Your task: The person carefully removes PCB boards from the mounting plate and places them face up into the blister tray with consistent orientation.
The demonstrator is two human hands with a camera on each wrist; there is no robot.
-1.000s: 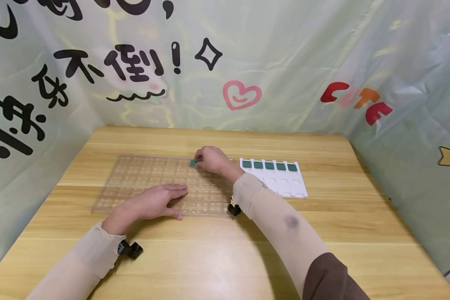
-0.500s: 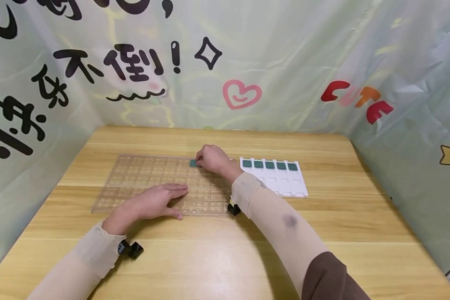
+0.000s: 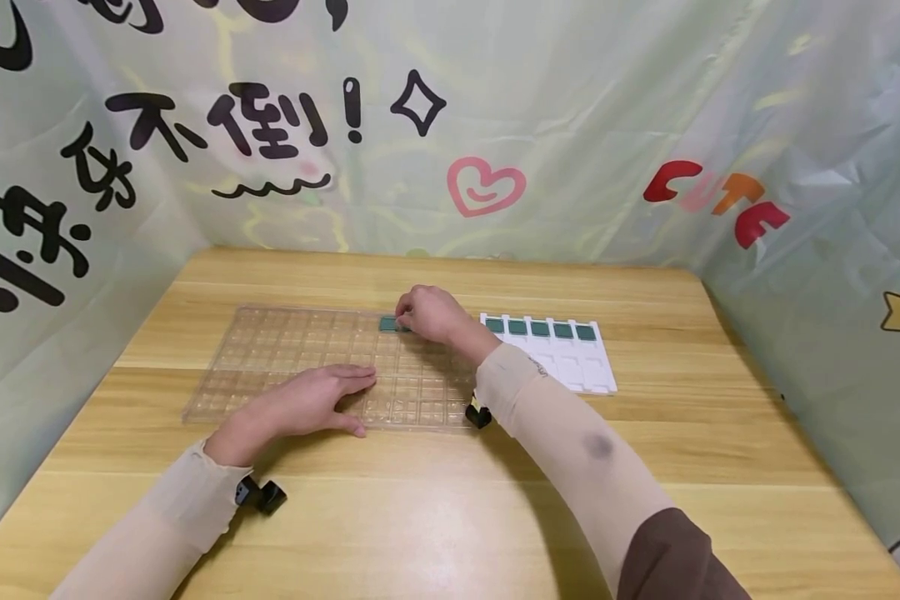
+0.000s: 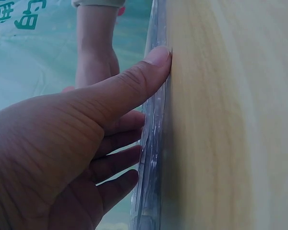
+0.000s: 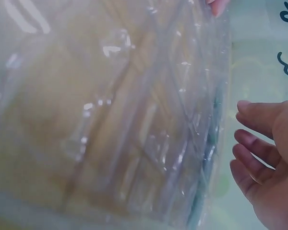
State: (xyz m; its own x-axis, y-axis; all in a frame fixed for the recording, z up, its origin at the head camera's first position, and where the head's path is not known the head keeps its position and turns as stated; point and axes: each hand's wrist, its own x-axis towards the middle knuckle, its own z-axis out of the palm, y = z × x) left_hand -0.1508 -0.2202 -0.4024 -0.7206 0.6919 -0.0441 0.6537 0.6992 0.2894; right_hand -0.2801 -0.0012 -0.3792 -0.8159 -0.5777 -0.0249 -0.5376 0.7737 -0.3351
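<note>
A clear plastic tray [image 3: 270, 350] with a grid of small compartments lies flat on the table. My left hand [image 3: 307, 402] rests on its near part, fingers extended over the grid; in the left wrist view the thumb [image 4: 156, 60] touches the tray's front edge. At the far row, my right hand [image 3: 431, 315] is beside a flat green piece [image 3: 387, 323] and partly hides that row. The right wrist view shows this hand's fingers [image 5: 257, 143] loosely bent, apart from the tray, holding nothing. Green also shows along the tray's far edge there.
A white tray [image 3: 566, 371] with recesses stands right of the clear tray, several green rectangular pieces [image 3: 540, 329] in its far row. The wooden table [image 3: 435, 517] ends at a printed cloth backdrop [image 3: 570, 125] behind and at the sides.
My right hand has shifted slightly right and away from the green piece, and more green shows beside its fingers. My left hand has stayed in place.
</note>
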